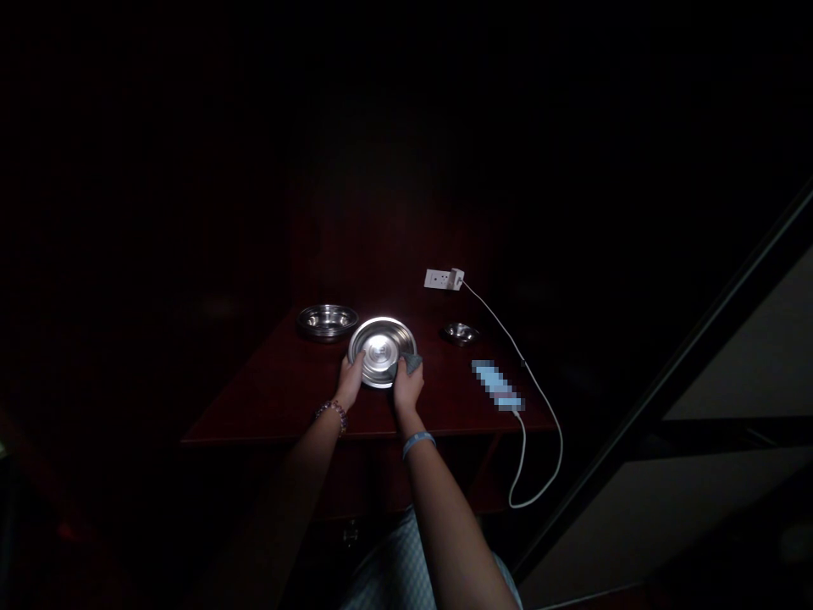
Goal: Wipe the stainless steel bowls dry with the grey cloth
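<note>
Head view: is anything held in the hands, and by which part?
A metal bowl, by its rim: the left hand at near left, the right hand, with a grey cloth, at near right.

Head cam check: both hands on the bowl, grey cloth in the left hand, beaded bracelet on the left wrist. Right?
One error: the grey cloth is in the right hand, not the left hand. The head view shows it. Both hands are on the bowl and the beaded bracelet is on the left wrist, as you said.
</note>
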Available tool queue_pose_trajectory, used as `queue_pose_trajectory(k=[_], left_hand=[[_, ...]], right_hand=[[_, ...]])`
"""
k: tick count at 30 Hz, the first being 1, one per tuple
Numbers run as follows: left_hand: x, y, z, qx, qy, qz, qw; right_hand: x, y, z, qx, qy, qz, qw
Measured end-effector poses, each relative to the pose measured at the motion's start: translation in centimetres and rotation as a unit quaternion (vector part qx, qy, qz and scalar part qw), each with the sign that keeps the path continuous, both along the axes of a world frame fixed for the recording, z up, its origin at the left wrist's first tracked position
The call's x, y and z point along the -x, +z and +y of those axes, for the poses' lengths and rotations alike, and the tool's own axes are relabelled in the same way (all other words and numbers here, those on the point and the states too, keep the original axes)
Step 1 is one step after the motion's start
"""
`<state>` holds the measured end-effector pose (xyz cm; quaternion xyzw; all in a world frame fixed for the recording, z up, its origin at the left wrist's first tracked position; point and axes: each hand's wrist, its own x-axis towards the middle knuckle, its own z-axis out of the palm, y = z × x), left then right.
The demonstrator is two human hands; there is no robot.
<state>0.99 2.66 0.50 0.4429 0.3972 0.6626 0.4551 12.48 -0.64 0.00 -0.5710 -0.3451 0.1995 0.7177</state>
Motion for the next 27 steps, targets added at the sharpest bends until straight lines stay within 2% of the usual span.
queue_pose_trajectory(k=[2, 9, 13, 20, 27], left_hand=[[-0.2, 0.6, -0.6, 0.029, 0.034, -0.015, 0.999], [-0.3, 1.8, -1.7, 0.028, 0.033, 0.003, 0.999], [-0.3, 1.8, -1.8, 0.036, 0.034, 0.0, 0.999], [-0.5, 1.3, -1.9, 0.013, -0.006, -0.022, 1.0], [-0.4, 0.7, -1.4, 0.0, -0.01, -0.015, 1.0]], right_hand=[[0.0, 0.0, -0.1, 0.003, -0.004, -0.003, 1.0], [-0.1, 0.4, -0.4, 0.007, -0.013, 0.001, 1.0], [-0.2, 0.4, -0.5, 0.004, -0.013, 0.0, 1.0], [-0.2, 0.4, -0.2, 0.005, -0.012, 0.011, 1.0], [-0.2, 0.1, 0.0, -0.01, 0.001, 0.021, 1.0]])
